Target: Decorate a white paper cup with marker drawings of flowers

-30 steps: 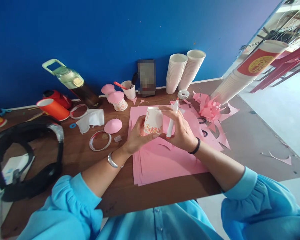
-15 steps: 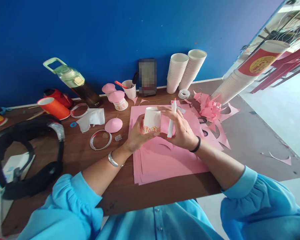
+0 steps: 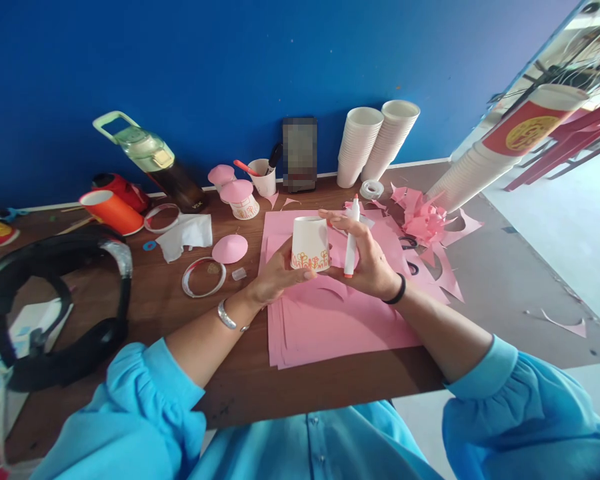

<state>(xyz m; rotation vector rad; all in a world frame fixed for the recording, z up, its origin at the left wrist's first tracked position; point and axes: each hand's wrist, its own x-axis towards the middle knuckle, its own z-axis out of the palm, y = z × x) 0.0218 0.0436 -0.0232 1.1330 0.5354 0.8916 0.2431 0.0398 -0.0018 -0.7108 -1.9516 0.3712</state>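
An upside-down white paper cup (image 3: pixel 310 240) with orange flowers and grass drawn along its lower band is held above the pink paper sheets (image 3: pixel 340 320). My left hand (image 3: pixel 275 275) grips it from the left, thumb across the bottom edge. On the right, my right hand (image 3: pixel 367 257) has a white marker (image 3: pixel 351 240) with an orange tip upright between its fingers, and its fingertips are close to the cup's top right; whether they touch it I cannot tell. To the left lies a pink paper cone (image 3: pixel 230 249), near two decorated cups with pink roofs (image 3: pixel 245 205).
Stacked paper cups (image 3: pixel 357 147) stand by the blue wall, beside a tape roll (image 3: pixel 371 190). Pink scraps (image 3: pixel 423 217) and scissors (image 3: pixel 409 255) lie right. A bottle (image 3: pixel 165 167), a cup holding pens (image 3: pixel 263 179), a phone (image 3: pixel 300 153) and a black headset (image 3: pixel 55 307) are also here.
The cup has turned in my hands, so more of the orange flower drawing faces me. My right fingers have lifted slightly off its side. The whole view has shifted a little.
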